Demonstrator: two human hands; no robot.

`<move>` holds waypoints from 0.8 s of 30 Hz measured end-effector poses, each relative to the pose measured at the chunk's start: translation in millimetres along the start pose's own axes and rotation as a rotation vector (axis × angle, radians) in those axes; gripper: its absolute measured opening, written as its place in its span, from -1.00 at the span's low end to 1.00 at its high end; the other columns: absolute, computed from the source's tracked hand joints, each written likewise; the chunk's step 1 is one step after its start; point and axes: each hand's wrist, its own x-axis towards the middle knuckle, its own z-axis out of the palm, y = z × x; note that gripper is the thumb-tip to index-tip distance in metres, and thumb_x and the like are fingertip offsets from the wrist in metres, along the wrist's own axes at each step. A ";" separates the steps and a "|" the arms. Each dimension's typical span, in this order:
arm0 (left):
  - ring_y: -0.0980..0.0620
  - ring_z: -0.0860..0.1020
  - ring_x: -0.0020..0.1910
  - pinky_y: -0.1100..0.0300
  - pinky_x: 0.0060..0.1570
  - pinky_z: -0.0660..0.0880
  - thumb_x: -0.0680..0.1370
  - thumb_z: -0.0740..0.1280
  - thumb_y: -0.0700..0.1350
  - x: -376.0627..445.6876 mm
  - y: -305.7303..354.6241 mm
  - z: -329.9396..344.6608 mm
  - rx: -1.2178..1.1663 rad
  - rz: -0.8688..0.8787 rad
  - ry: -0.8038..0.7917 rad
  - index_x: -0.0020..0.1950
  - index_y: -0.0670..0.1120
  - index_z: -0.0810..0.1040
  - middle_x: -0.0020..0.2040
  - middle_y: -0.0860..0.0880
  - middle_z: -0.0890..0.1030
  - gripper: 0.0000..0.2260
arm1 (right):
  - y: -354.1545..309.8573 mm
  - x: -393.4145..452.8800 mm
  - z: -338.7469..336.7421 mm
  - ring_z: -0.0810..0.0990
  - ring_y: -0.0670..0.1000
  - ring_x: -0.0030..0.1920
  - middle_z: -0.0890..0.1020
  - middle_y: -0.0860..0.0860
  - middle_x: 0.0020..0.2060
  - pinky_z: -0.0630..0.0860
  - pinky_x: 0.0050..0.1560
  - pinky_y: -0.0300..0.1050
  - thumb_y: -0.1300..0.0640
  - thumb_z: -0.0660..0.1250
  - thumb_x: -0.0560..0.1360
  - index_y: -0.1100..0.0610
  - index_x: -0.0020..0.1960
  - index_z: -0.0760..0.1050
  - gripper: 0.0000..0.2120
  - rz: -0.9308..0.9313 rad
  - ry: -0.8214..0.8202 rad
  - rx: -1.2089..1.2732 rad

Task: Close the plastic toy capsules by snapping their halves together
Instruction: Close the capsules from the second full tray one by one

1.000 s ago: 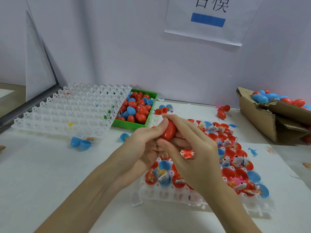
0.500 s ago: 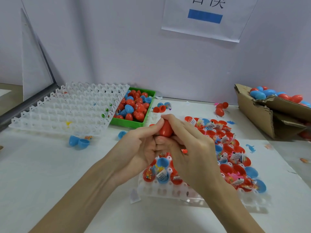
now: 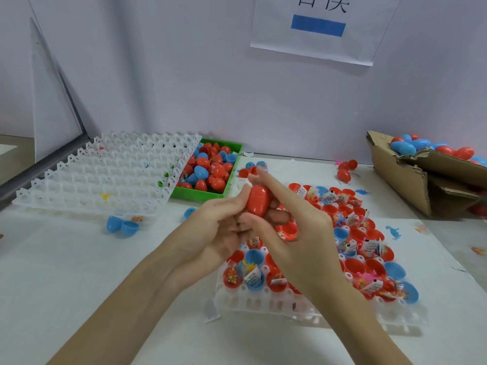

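head view: a closed red capsule [image 3: 258,200] stands nearly upright between both hands. the left hand [image 3: 218,233] pinches it with curled fingers [image 3: 243,192]; the right hand [image 3: 297,233] holds its lower part, forefinger stretched past its top. below the fingers, a white tray [image 3: 263,301] of open halves sits on the desk [image 3: 79,285].

just cut-off black Chinese characters, unreadable, above a blue bar on the wall paper sign [image 3: 324,30]
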 end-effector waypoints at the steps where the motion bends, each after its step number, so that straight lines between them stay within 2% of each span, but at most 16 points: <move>1: -0.11 0.69 0.18 0.18 0.13 0.62 0.64 0.30 0.03 -1.2 0.8 -0.6 -0.041 -0.025 -0.045 0.14 -0.22 0.74 0.15 -0.27 0.71 -0.63 | -1.9 0.0 0.2 0.65 -0.15 0.21 0.65 -0.07 0.26 0.58 0.19 -0.26 0.09 0.47 0.55 0.12 0.46 0.49 -0.50 0.034 -0.002 0.073; 3: -0.10 0.68 0.21 0.16 0.17 0.60 0.64 0.29 0.05 -3.5 1.8 0.2 -0.086 -0.039 -0.110 0.20 -0.26 0.70 0.18 -0.29 0.69 -0.58 | -6.4 -0.6 -0.1 0.64 -0.09 0.24 0.66 -0.12 0.22 0.60 0.20 -0.16 0.14 0.47 0.56 0.06 0.40 0.52 -0.58 0.079 -0.019 0.202; 6: -0.09 0.69 0.19 0.16 0.18 0.60 0.61 0.29 0.06 -3.4 0.1 1.8 -0.103 -0.022 -0.149 0.21 -0.32 0.67 0.17 -0.30 0.69 -0.54 | -12.9 -0.9 0.0 0.66 -0.05 0.18 0.67 -0.15 0.14 0.60 0.14 -0.20 0.14 0.41 0.56 -0.04 0.34 0.52 -0.64 0.080 -0.001 0.266; 10: -0.06 0.70 0.13 0.17 0.15 0.61 0.60 0.30 0.05 -3.4 -1.7 3.1 -0.123 -0.040 -0.157 0.18 -0.29 0.69 0.13 -0.25 0.71 -0.57 | -12.6 -1.2 -0.3 0.65 -0.03 0.13 0.66 -0.08 0.08 0.56 0.09 -0.28 0.21 0.43 0.56 0.08 0.33 0.53 -0.65 0.042 0.005 0.209; 13: -0.07 0.70 0.14 0.14 0.19 0.60 0.67 0.27 0.03 -4.3 -3.6 5.8 -0.158 -0.070 -0.131 0.21 -0.33 0.66 0.15 -0.29 0.68 -0.57 | -9.2 0.5 -2.6 0.64 -0.10 0.10 0.66 -0.08 0.04 0.53 0.07 -0.36 0.19 0.41 0.57 0.17 0.32 0.55 -0.67 0.008 -0.009 0.138; 15: 0.00 0.72 0.04 0.15 0.16 0.61 0.70 0.21 0.00 -4.2 -3.9 6.1 -0.247 -0.128 -0.152 0.18 -0.28 0.69 0.05 -0.22 0.72 -0.60 | -4.4 1.2 -6.1 0.63 -0.14 0.09 0.66 -0.09 0.05 0.51 0.08 -0.38 0.12 0.40 0.60 0.17 0.30 0.56 -0.70 -0.012 -0.033 0.057; 17: 0.00 0.71 0.02 0.09 0.27 0.55 0.73 0.15 0.02 -3.7 -3.2 4.4 -0.255 -0.173 -0.187 0.12 -0.21 0.72 -0.06 -0.13 0.73 -0.58 | 1.2 1.8 -8.8 0.63 -0.13 0.07 0.66 -0.09 0.07 0.54 0.07 -0.34 0.05 0.38 0.60 0.14 0.31 0.57 -0.69 0.000 -0.072 0.013; 19: -0.10 0.66 0.07 -0.08 0.42 0.47 0.71 0.22 0.12 -1.7 -3.9 4.8 -0.147 -0.160 -0.135 0.14 -0.23 0.70 -0.05 -0.15 0.68 -0.54 | 5.9 1.6 -9.3 0.62 -0.14 0.08 0.63 -0.09 0.12 0.57 0.09 -0.30 0.01 0.37 0.59 0.11 0.35 0.55 -0.63 0.011 -0.100 -0.037; 20: -0.14 0.64 0.09 -0.12 0.42 0.46 0.66 0.30 0.15 0.4 -6.0 4.2 -0.067 -0.127 -0.059 0.21 -0.30 0.66 0.00 -0.21 0.64 -0.51 | 7.8 1.4 -9.0 0.60 -0.15 0.09 0.62 -0.08 0.13 0.56 0.12 -0.33 0.01 0.37 0.58 0.12 0.38 0.53 -0.60 0.006 -0.109 -0.069; 22: -0.18 0.63 0.10 -0.09 0.35 0.52 0.55 0.41 0.12 3.5 -9.8 3.7 0.072 -0.060 0.057 0.25 -0.36 0.61 0.05 -0.27 0.66 -0.45 | 9.7 0.8 -6.8 0.58 -0.18 0.11 0.62 -0.05 0.15 0.49 0.16 -0.40 0.03 0.41 0.56 0.14 0.41 0.52 -0.55 -0.019 -0.114 -0.119; 24: -0.16 0.67 0.13 -0.04 0.28 0.57 0.55 0.40 0.08 4.8 -10.3 3.2 0.062 -0.039 0.049 0.19 -0.29 0.69 0.09 -0.26 0.71 -0.55 | 8.6 0.6 -5.1 0.59 -0.23 0.11 0.63 -0.06 0.17 0.49 0.14 -0.45 0.03 0.43 0.54 0.13 0.47 0.48 -0.48 -0.003 -0.098 -0.097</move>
